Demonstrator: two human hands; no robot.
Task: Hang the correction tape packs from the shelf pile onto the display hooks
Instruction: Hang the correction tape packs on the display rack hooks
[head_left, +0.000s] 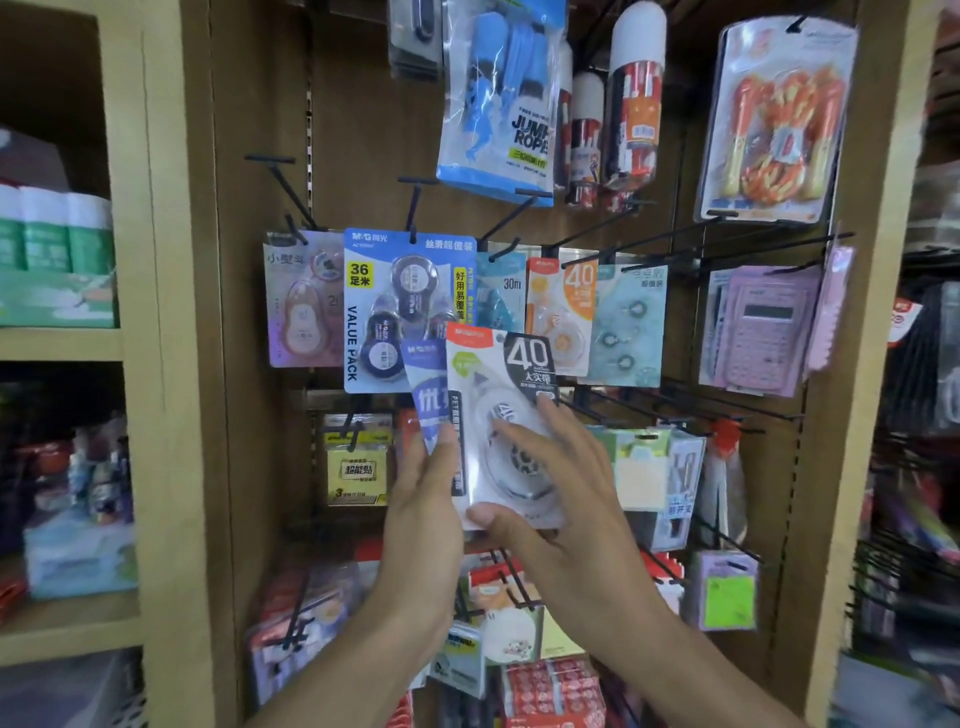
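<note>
Both hands hold correction tape packs before the display hooks (498, 223). The right hand (561, 499) grips the white "40" pack (506, 415). The left hand (426, 499) grasps the blue pack (428, 395) just left of it.

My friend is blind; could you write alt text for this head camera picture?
Two hands hold correction tape packs up before a shop's display hooks: the right hand grips a white "40" pack, the left hand a blue pack. Other stationery packs hang around.
</note>
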